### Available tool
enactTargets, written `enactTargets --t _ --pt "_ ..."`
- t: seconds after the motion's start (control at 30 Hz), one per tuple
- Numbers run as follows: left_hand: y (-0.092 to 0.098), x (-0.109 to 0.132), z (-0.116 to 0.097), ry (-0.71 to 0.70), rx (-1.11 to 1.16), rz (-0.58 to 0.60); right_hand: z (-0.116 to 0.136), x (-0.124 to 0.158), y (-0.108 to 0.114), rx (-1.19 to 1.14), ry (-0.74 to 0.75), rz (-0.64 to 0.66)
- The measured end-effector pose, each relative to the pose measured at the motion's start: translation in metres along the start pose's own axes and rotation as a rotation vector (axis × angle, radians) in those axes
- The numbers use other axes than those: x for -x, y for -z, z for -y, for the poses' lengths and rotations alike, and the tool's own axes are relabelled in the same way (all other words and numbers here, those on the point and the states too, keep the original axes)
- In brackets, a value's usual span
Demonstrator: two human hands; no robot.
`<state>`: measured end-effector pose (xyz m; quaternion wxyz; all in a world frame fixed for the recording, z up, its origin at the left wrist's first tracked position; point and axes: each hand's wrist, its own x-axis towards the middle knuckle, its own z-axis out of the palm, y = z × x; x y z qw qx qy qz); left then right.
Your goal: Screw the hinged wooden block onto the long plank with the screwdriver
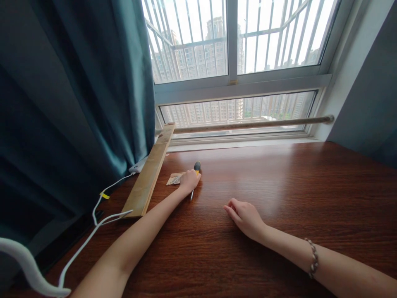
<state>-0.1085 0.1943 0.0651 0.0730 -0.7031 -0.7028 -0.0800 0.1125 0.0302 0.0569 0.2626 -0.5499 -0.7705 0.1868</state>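
Note:
My left hand [189, 181] is closed round a screwdriver [197, 166] with a black and yellow handle. Its metal shaft points down towards me, the tip close to the tabletop. Just left of that hand lies a small pale card or packet [172, 179] with several thin metal pieces, perhaps screws, on it; the hand partly covers it. My right hand [245, 217] rests over the brown wooden table [279, 182], its fingers loosely curled, and nothing shows in them. A bracelet [313, 258] is on the right wrist.
A long wooden board [149, 178] lies at the left, beside a white power strip [138, 165] and white cables [79, 252]. A dark blue curtain [124, 82] hangs at the left. Behind the table are a horizontal pole [254, 125] and a barred window [198, 91].

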Motion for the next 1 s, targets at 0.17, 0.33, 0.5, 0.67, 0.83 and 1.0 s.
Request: enactTargets --t 0.17,0.33,0.5,0.67,0.83,1.0 --pt "-0.004 -0.004 0.002 0.016 -0.04 -0.008 0.001 -0.001 0.001 0.017 -0.016 0.006" --pt "0.001 -0.003 -0.002 0.014 -0.086 0.028 0.001 -0.001 0.002 0.047 -0.023 0.007" --pt "0.014 0.001 -0.007 0.0 -0.122 0.067 0.002 0.0 0.003 0.036 -0.02 0.011" --pt "0.03 0.014 -0.015 -0.031 -0.152 0.015 -0.002 -0.003 0.001 0.029 -0.02 -0.012" --pt "0.041 0.087 -0.03 -0.516 0.12 -0.076 0.006 0.024 0.003 0.094 0.319 0.029" --pt "0.033 0.186 -0.024 -0.869 0.214 -0.205 0.031 0.087 -0.002 0.008 0.741 0.286"
